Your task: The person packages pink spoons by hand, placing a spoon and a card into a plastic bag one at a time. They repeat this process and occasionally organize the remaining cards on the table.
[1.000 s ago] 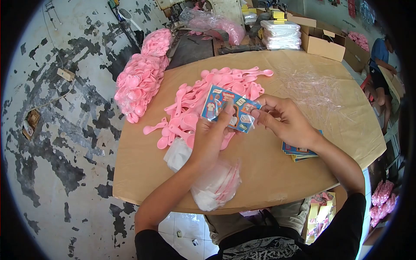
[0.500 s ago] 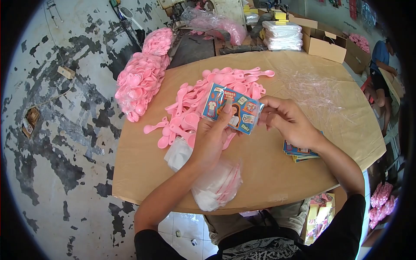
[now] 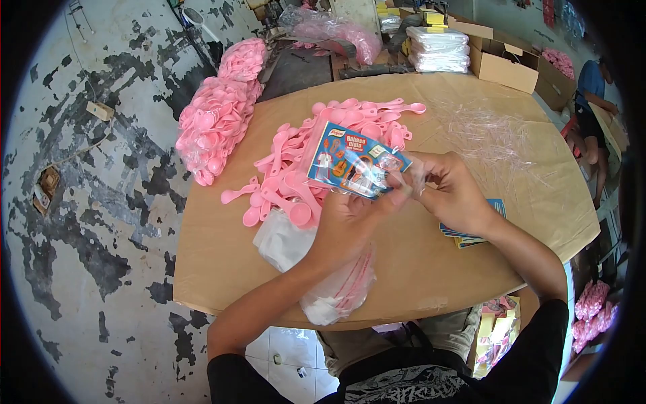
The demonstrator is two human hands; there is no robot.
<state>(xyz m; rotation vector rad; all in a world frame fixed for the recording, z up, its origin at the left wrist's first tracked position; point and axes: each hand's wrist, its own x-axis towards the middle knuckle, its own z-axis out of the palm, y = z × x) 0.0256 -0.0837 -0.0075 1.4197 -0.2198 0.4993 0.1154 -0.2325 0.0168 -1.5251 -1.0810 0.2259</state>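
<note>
A blue printed card packet (image 3: 346, 161) in clear plastic is held up over the table. My left hand (image 3: 353, 225) supports it from below, its thumb at the lower right edge. At the packet's right end, the fingers of my right hand (image 3: 451, 192) pinch the clear plastic. Behind and left of the packet spreads a loose heap of pink plastic measuring spoons (image 3: 289, 188). Clear plastic bags (image 3: 336, 289) lie beneath my left forearm. Partly hidden by my right wrist is a stack of blue cards (image 3: 498, 209).
Full bags of pink spoons (image 3: 215, 121) stand at the table's left edge. Thin plastic strips (image 3: 491, 145) litter the right side of the brown table (image 3: 417, 289). Behind it are stacked plastic packs (image 3: 439, 50) and a cardboard box (image 3: 505, 67). Another person (image 3: 592, 87) sits far right.
My left thumb has moved from the packet's face to its right end, close to my right fingers. The packet has shifted slightly left and its top printing is now uncovered.
</note>
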